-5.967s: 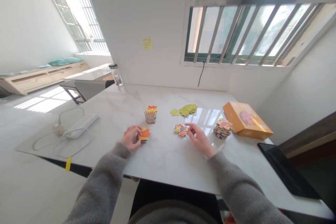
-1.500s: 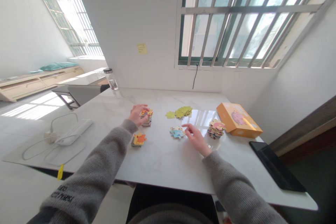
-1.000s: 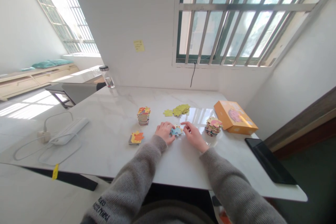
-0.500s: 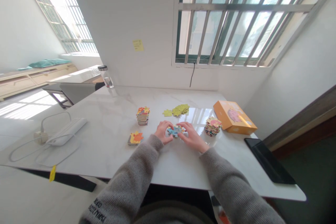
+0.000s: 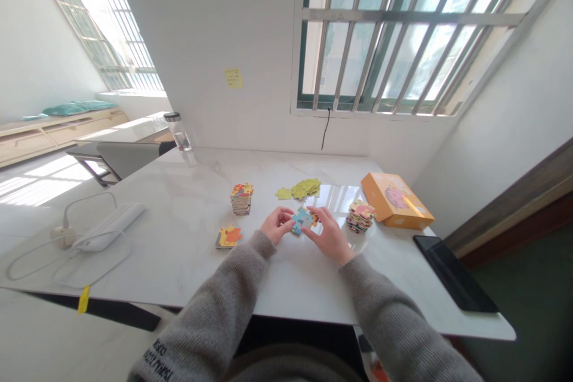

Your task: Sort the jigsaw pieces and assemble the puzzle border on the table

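Between my two hands are light-blue jigsaw puzzle pieces (image 5: 303, 220), with a little yellow and red at the right side. My left hand (image 5: 276, 225) pinches their left edge, thumb below and fingers curled. At the right edge, my right hand (image 5: 331, 236) grips them between thumb and fingers. How many pieces are held cannot be made out. Left of my hands stand a tall stack of puzzle pieces (image 5: 242, 199) and a low yellow-orange stack (image 5: 228, 237). Beyond them lie green puzzle pieces (image 5: 306, 188) in a loose pile. Another stack of pieces (image 5: 359, 216) is to the right.
An orange box (image 5: 409, 219) sits at the right of the white table (image 5: 179, 215), with a black tablet-like slab (image 5: 454, 274) near the right edge. A power strip (image 5: 105, 228) with looping cable lies left. A clear bottle (image 5: 179, 132) stands at the back left.
The blue puzzle pieces are tilted and show more of their face. My left fingers have drawn slightly back along the left edge. The whole view has shifted a little.
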Action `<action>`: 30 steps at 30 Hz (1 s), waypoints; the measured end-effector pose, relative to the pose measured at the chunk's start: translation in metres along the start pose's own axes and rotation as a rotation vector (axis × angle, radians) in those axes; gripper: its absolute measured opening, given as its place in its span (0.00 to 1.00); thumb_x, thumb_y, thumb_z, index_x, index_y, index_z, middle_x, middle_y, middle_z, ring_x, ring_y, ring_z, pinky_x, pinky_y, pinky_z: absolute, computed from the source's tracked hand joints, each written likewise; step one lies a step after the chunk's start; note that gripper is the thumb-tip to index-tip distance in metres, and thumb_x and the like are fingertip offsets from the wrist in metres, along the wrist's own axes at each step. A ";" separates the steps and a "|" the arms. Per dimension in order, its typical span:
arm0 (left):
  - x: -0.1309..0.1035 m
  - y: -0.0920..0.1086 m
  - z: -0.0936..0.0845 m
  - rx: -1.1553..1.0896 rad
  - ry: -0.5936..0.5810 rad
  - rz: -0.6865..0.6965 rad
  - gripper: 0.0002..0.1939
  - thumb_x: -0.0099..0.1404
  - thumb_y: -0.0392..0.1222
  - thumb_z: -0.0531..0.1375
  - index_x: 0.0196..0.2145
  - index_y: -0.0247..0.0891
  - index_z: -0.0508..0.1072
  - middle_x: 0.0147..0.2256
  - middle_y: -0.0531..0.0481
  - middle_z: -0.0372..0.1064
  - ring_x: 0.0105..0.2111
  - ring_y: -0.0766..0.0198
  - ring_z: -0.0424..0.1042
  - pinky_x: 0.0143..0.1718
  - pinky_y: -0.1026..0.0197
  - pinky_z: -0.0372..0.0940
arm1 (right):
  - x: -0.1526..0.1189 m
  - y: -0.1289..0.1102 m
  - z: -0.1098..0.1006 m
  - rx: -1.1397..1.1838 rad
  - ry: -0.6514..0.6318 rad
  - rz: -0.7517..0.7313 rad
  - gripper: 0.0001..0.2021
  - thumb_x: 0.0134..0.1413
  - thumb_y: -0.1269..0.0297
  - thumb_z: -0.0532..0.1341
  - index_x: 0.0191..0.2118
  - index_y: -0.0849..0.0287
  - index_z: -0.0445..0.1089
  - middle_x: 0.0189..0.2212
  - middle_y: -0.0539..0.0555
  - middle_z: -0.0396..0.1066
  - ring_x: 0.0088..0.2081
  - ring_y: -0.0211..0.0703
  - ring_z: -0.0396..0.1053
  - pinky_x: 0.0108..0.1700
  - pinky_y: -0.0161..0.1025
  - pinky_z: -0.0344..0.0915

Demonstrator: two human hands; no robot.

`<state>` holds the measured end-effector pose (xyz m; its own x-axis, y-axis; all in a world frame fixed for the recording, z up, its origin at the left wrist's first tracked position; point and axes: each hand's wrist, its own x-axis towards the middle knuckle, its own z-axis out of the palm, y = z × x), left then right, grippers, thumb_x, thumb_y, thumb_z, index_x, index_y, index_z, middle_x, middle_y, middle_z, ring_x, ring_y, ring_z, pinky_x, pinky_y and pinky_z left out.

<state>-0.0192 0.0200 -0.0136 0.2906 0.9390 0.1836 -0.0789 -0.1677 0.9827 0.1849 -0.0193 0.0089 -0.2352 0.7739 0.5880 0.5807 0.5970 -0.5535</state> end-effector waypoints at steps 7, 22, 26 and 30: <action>0.002 0.004 0.003 -0.011 0.088 -0.085 0.16 0.49 0.39 0.64 0.36 0.38 0.65 0.22 0.59 0.65 0.22 0.69 0.66 0.22 0.67 0.59 | -0.010 -0.012 0.005 -0.101 -0.187 -0.115 0.28 0.58 0.62 0.65 0.62 0.48 0.59 0.49 0.59 0.66 0.50 0.55 0.68 0.53 0.56 0.68; -0.002 0.006 0.006 0.020 0.016 -0.077 0.14 0.48 0.39 0.60 0.34 0.38 0.63 0.22 0.61 0.62 0.19 0.71 0.63 0.19 0.68 0.57 | -0.010 -0.016 -0.013 -0.064 -0.253 -0.199 0.20 0.58 0.74 0.58 0.55 0.52 0.64 0.58 0.58 0.64 0.59 0.51 0.61 0.60 0.53 0.64; -0.001 0.003 0.005 -0.013 0.038 -0.113 0.15 0.51 0.43 0.61 0.35 0.39 0.62 0.22 0.62 0.62 0.16 0.73 0.60 0.18 0.68 0.57 | -0.011 -0.016 -0.013 -0.095 -0.199 -0.216 0.24 0.59 0.64 0.62 0.60 0.51 0.61 0.52 0.59 0.68 0.53 0.53 0.65 0.56 0.53 0.66; 0.001 0.001 0.003 -0.006 0.080 -0.064 0.20 0.53 0.51 0.64 0.39 0.39 0.63 0.24 0.59 0.64 0.17 0.73 0.60 0.18 0.68 0.56 | -0.007 -0.006 -0.028 -0.171 0.023 -0.169 0.23 0.59 0.60 0.64 0.59 0.52 0.64 0.49 0.59 0.69 0.51 0.54 0.66 0.54 0.53 0.65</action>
<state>-0.0163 0.0200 -0.0128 0.2185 0.9687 0.1181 -0.0685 -0.1055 0.9921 0.2047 -0.0346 0.0246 -0.3235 0.6602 0.6778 0.6586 0.6715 -0.3397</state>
